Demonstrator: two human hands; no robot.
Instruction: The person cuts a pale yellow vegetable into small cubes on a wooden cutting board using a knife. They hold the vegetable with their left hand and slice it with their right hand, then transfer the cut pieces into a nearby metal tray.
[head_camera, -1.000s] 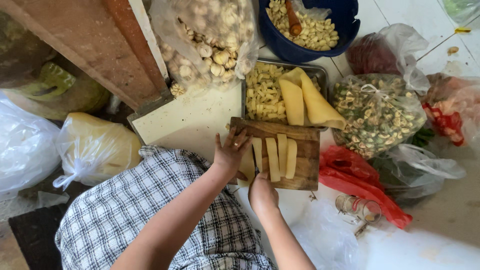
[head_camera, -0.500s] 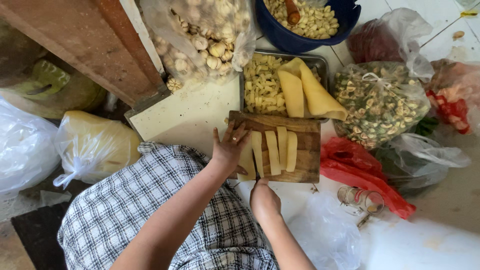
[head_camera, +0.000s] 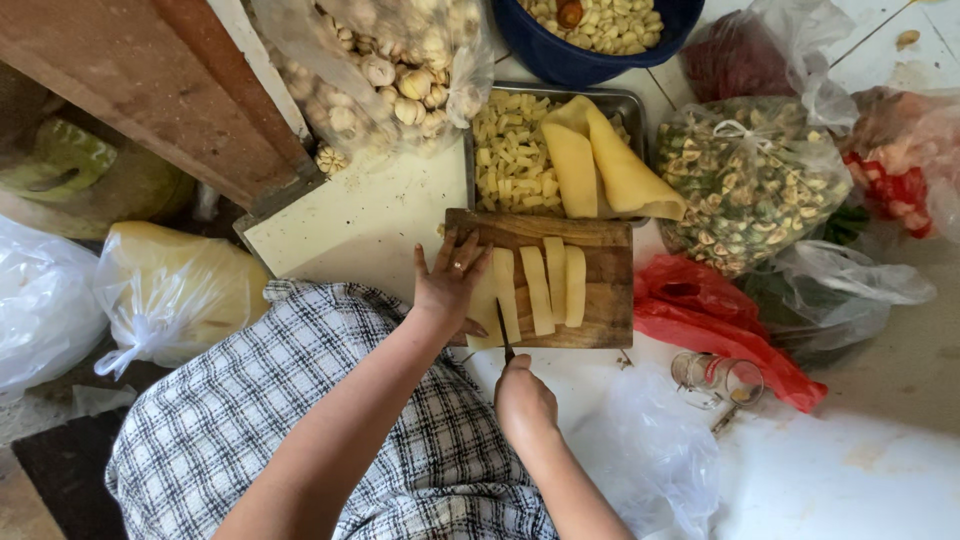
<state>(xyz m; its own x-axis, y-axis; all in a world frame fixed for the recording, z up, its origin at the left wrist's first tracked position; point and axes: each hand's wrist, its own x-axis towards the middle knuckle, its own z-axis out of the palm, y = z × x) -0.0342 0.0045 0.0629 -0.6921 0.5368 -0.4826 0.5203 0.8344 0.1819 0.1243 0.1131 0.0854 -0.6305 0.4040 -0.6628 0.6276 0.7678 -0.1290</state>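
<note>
Looking down from the head camera, I see a checked cloth spread over the lap nearest me, with both forearms reaching out across it. My right hand sits closed in a fist around the handle of a knife, whose thin dark blade points away from me onto the near edge of a wooden cutting board. My left hand lies flat on the board's left part, fingers spread, pressing down on a pale yellow sheet just beside the blade. Right of the blade, three cut yellow strips lie side by side on the board, close together. Beyond the board stands a metal tray holding small yellow pieces and folded yellow sheets. Farther still are a clear bag of garlic on the left and a blue bowl of pale pieces. A bag of mixed sliced bits rests right of the tray, with a red plastic bag nearer.
</note>
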